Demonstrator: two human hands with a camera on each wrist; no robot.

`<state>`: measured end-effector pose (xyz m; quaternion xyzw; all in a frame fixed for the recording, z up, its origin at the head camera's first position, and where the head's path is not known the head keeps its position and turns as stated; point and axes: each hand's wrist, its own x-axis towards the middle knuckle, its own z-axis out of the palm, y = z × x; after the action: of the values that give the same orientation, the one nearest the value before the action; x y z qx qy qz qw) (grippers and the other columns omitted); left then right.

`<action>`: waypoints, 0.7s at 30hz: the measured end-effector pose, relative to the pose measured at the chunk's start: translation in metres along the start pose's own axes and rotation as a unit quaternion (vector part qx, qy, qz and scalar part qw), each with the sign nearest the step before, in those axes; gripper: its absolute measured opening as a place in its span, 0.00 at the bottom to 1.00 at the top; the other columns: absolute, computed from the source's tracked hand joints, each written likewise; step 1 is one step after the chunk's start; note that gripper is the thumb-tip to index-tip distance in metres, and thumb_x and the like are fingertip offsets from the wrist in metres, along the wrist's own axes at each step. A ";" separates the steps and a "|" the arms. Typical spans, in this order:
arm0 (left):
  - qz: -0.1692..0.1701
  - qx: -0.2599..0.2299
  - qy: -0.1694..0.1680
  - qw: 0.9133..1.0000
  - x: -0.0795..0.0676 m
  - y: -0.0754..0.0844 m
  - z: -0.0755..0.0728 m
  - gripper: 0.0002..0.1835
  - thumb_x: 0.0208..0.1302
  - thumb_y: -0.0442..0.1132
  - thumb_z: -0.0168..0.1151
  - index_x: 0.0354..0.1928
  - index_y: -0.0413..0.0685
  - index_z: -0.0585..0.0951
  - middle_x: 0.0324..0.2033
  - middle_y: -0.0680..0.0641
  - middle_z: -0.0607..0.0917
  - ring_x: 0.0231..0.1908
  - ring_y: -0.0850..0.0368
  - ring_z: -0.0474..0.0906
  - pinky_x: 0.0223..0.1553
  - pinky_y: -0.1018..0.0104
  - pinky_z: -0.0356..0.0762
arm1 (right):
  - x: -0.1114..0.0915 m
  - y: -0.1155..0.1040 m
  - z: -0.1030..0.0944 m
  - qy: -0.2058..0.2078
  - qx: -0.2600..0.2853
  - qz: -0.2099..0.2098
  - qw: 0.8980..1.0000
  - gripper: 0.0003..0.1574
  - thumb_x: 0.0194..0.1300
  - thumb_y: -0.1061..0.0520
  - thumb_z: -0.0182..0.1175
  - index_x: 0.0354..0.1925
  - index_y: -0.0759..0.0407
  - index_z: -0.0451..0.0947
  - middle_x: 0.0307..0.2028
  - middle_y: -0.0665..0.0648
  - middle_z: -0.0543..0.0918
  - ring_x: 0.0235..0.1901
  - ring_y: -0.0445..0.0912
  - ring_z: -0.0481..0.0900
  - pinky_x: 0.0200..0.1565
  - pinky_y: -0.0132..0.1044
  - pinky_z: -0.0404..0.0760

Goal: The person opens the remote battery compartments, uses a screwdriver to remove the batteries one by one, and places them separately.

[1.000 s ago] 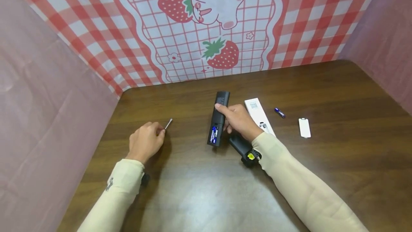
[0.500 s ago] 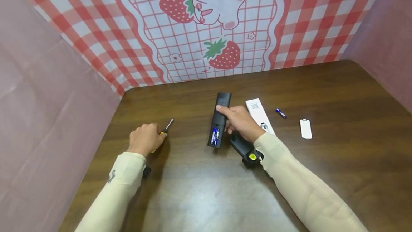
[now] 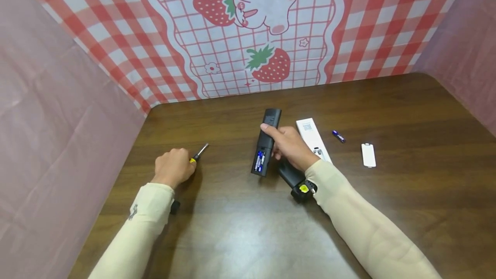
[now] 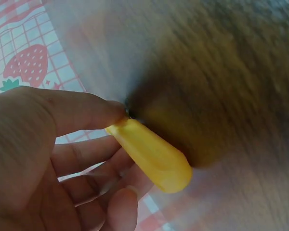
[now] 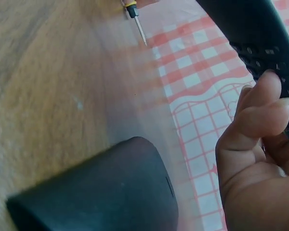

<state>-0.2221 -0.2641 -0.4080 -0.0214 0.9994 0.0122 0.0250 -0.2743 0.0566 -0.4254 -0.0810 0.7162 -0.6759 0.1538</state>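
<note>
In the head view my left hand is over the left part of the table, pinching a small screwdriver whose metal tip points away to the right. The left wrist view shows its yellow handle, with thumb and finger near the shaft end. My right hand grips a black remote control at its middle, thumb across the back. The remote's battery compartment faces up without a cover, and blue and silver batteries lie inside. Its button side shows in the right wrist view.
Beside my right hand lies a white box with a printed code. Farther right are a loose blue battery and a white cover. A black device sits at my right wrist. Checked cloth stands behind the wooden table.
The left hand has turned, so more of the screwdriver shows, including its yellow part. The remote has shifted slightly right and tilted a little more; the loose battery and white cover lie where they were.
</note>
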 end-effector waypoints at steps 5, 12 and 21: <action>0.015 -0.009 0.008 1.000 -0.003 0.001 -0.001 0.12 0.59 0.44 0.60 0.21 0.48 0.77 0.31 0.36 0.85 0.32 0.34 0.82 0.27 0.40 0.75 | 0.001 -0.001 0.003 0.000 0.048 0.012 0.999 0.38 0.69 0.34 0.57 0.41 0.70 0.77 0.18 0.54 0.77 0.16 0.43 0.70 0.19 0.32 0.69; 0.049 -0.019 0.057 0.997 -0.010 0.005 0.000 0.12 0.61 0.45 0.61 0.22 0.51 0.77 0.29 0.41 0.84 0.28 0.37 0.81 0.23 0.42 0.74 | 0.001 -0.004 0.002 -0.041 0.120 0.030 0.991 0.45 0.72 0.36 0.52 0.63 0.76 0.64 0.38 0.69 0.85 0.33 0.51 0.86 0.30 0.41 0.83; 0.108 -0.019 0.143 0.984 -0.020 0.018 0.003 0.08 0.58 0.43 0.63 0.25 0.49 0.78 0.26 0.46 0.84 0.23 0.40 0.80 0.18 0.44 0.72 | 0.001 -0.002 0.004 -0.008 0.140 0.025 0.990 0.34 0.75 0.44 0.47 0.56 0.74 0.70 0.38 0.73 0.83 0.29 0.50 0.86 0.19 0.35 0.75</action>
<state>-0.2032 -0.2455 -0.4093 0.0845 0.9887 0.0306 -0.1199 -0.2743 0.0522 -0.4237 -0.0457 0.6153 -0.7647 0.1860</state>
